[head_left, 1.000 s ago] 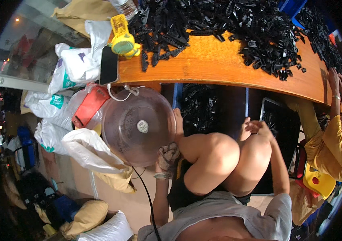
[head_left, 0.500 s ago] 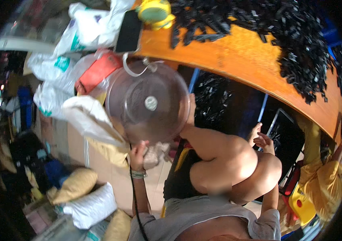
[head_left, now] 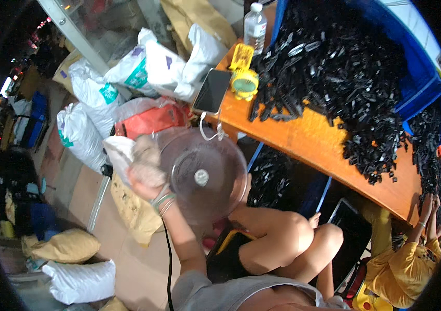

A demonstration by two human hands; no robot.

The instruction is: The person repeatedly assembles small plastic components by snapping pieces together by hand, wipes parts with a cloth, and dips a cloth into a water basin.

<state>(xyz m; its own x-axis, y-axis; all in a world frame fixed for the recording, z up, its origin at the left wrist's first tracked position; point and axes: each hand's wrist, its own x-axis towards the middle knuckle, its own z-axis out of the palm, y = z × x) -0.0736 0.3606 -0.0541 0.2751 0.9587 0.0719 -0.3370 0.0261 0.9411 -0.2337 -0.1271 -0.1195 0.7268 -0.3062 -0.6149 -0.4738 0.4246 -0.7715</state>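
Bundle [head_left: 147, 151], beige and soft-looking (cloth or glove, too smeared to say which), toward nine o'clock, touching the left hand [head_left: 147, 189]. Blurred fingers there, bands [head_left: 165, 200] round the wrist; impossible to say whether gripping the bundle or spread beneath it. Just beyond, toward nine o'clock and partly covered by both in this view, a gaping white sack [head_left: 117, 151], with a tan sack [head_left: 140, 217] just below, toward eight. Close beside the hand, near the dial's centre, a round see-through basin [head_left: 218, 197] with a pale label [head_left: 201, 178] in the middle. Right hand hidden past the bent knees [head_left: 329, 237] toward five o'clock, only a strip of forearm [head_left: 325, 280] showing; impossible to say whether spread or pinching anything. Toward ten, a red bag [head_left: 153, 120]. At twelve, a phone [head_left: 212, 90] on the corner of an orange table [head_left: 282, 136], a small yellow fan [head_left: 244, 84] just beside. From one to two, a large heap of black pieces [head_left: 329, 57]. Toward four, a co-worker's yellow sleeve [head_left: 399, 280].
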